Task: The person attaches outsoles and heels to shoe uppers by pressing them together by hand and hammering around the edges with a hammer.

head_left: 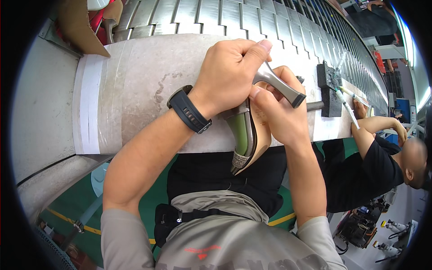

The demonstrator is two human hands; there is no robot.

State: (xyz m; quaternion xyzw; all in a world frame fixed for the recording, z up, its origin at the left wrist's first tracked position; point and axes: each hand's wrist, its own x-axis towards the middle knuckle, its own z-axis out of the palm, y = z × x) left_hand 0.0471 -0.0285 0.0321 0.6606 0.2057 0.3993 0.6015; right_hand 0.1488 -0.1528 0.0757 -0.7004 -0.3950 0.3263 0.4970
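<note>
Between my hands is a high-heeled shoe [241, 132], green inside, with a tan sole and a glittery band near its pointed toe. The toe points down toward me, past the table's near edge, and the shiny grey heel [284, 86] sticks out to the right. My left hand [227, 74] is closed around the back of the shoe, its thumb by the base of the heel. My right hand [288, 114] is closed against the sole under the heel, thumb and fingers bent. What the fingers press on there is partly hidden.
A black block [331, 101] sits on the worktable [135, 96] at right, with a grey rod [314, 106] and slim white brush-like tools [347, 108] beside it. A slatted metal conveyor [189, 18] runs behind. A cardboard box [80, 29] stands far left; another person [366, 171] sits at right.
</note>
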